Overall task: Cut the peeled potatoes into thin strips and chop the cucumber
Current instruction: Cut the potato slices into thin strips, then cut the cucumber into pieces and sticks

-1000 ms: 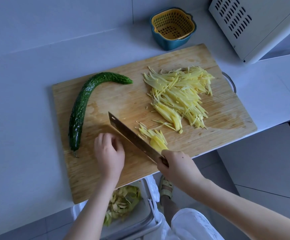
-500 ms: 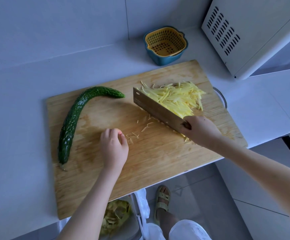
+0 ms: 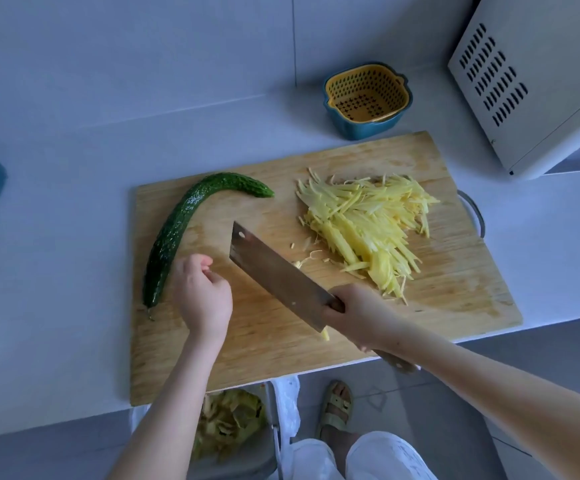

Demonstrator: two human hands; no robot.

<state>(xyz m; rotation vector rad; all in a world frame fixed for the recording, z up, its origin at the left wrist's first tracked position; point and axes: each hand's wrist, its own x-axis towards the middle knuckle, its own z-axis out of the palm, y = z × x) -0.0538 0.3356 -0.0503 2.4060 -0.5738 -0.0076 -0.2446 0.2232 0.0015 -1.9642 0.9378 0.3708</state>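
White counter (image 3: 56, 209) carries a wooden cutting board (image 3: 454, 292). The potato strips (image 3: 368, 223) lie heaped on its right half, apparently finished, while the cucumber (image 3: 181, 230) lies whole on its left, uncut. The right hand (image 3: 361, 317) grips the cleaver (image 3: 274, 271). The left hand (image 3: 203, 296), loosely curled and holding nothing, hovers just beside the cucumber.

The cucumber (image 3: 177, 230) is seen as dark green and speckled, the potato strips (image 3: 368, 223) as pale yellow. The cutting board (image 3: 454, 289) is grained light brown, the cleaver (image 3: 274, 275) grey. The perforated strainer (image 3: 396, 88) is coloured yellow, its outer bowl (image 3: 361, 131) blue
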